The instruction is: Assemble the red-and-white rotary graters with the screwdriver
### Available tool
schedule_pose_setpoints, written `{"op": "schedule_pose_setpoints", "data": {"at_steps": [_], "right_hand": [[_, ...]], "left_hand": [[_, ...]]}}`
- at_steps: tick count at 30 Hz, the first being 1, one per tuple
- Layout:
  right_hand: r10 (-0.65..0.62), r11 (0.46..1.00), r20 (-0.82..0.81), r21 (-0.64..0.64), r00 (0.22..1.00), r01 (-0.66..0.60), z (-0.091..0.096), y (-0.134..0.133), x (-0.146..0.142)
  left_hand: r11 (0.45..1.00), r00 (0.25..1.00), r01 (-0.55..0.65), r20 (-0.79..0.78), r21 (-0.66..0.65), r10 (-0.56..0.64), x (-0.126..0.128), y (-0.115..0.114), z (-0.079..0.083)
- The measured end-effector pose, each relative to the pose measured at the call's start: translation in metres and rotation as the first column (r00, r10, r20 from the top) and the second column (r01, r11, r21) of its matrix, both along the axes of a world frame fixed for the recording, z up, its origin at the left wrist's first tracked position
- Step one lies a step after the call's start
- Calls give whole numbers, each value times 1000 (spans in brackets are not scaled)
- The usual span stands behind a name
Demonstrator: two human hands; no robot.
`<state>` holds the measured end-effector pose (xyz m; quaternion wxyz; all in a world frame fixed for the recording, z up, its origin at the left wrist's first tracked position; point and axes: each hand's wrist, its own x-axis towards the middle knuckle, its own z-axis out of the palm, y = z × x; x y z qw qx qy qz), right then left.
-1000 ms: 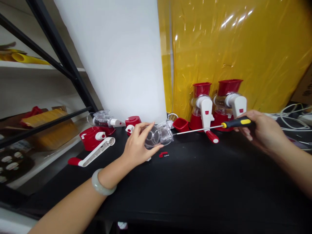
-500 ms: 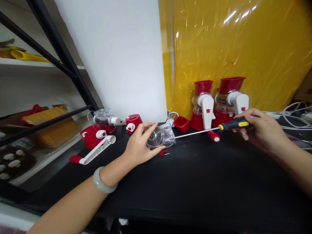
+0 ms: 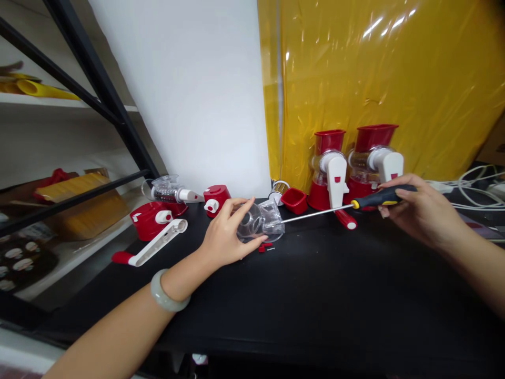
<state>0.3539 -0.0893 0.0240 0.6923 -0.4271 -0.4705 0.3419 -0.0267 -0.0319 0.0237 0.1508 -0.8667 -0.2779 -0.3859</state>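
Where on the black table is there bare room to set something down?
The black table is bare across its near half, between the left hand on the clear housing and the right hand with the screwdriver, down to the front edge. Crowded: the back edge, from the white crank past loose red parts to the two assembled grinders and cables.

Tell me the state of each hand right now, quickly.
Left hand: closed around the clear plastic housing.
Right hand: closed on the screwdriver.
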Motion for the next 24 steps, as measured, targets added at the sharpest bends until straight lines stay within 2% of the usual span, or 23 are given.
{"op": "schedule_pose_setpoints", "data": {"at_steps": [5, 13, 16, 24], "right_hand": [[28, 1000, -1, 7, 1000, -28, -2, 0, 1], [80, 997, 128, -10, 989, -80, -2, -1, 4], [73, 997, 118, -27, 990, -70, -1, -1, 4], [94, 995, 83, 34, 992, -97, 5, -7, -1]], "left_hand": [[999, 1000, -7, 1, -31, 7, -2, 0, -1], [999, 999, 31, 20, 17, -31, -2, 3, 0], [999, 999, 41, 18, 16, -42, -3, 3, 0], [998, 999, 29, -34, 50, -27, -3, 2, 1]]}}
